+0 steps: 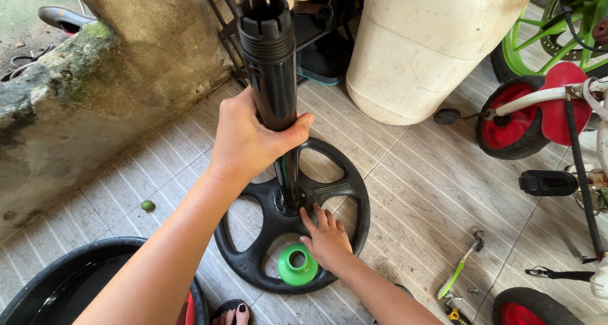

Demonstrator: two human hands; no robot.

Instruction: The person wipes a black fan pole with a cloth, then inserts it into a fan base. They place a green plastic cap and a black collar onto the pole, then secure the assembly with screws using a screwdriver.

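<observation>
head view: the left hand is clenched round the black pole, upright in the hub of the black base on the tile floor. the right hand lies flat, fingers released, on a spoke beside the green cap. open tiles right of the rim, before the tricycle and barrel; the tub crowds the left.

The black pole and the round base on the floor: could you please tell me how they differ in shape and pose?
The black pole is a long tube standing upright, gripped by the left hand; the round base is a flat spoked disc lying on the tiled floor, pressed by the right hand. The pole's top is notched and ribbed; the base has open gaps. Both are black plastic, joined at the hub.
</observation>
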